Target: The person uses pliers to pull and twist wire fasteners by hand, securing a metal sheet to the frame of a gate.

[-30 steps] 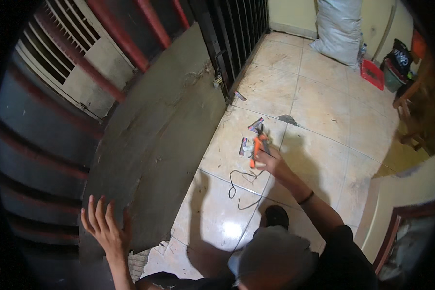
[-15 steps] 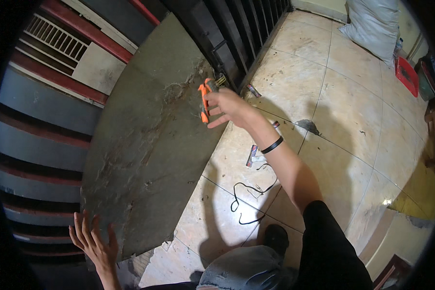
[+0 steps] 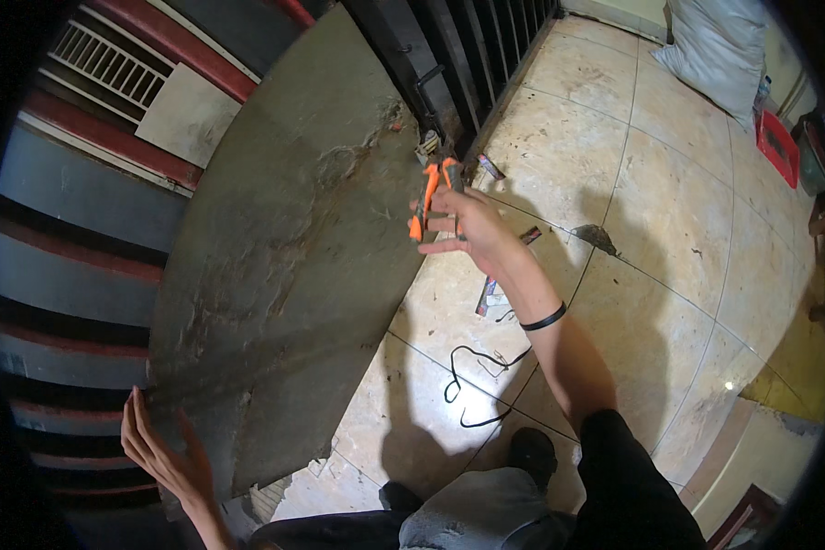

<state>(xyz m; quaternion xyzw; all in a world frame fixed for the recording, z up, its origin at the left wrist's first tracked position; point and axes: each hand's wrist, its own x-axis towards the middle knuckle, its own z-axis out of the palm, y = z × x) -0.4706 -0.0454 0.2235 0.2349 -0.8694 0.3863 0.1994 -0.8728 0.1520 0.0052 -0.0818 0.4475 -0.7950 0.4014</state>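
In my right hand (image 3: 475, 225) is a pair of pliers (image 3: 425, 200) with orange and dark handles, and my fingers are around and between the spread handles. The pliers are beside the lower end of the black barred gate (image 3: 428, 78), where a small rusty fitting (image 3: 428, 143) shows; whether the jaws touch it I cannot tell. A large grey, scuffed board (image 3: 275, 229) spreads out left of the pliers. At its lower left edge my left hand (image 3: 172, 463) is open, fingers stretched out and holding nothing. Contact with the board is unclear.
A thin black cord (image 3: 452, 376) and small packets (image 3: 488, 295) lie on the tiled floor (image 3: 669, 211). A dark chip (image 3: 596, 238) lies farther right. At the far right stand a white sack (image 3: 715, 55) and a red dustpan (image 3: 777, 147). Red-and-grey slats (image 3: 73, 284) line the left.
My right hand has drawn the pliers right and slightly down, and their handles now look wider apart. My left hand has turned a little, its fingers closer together. The view has shifted slightly.
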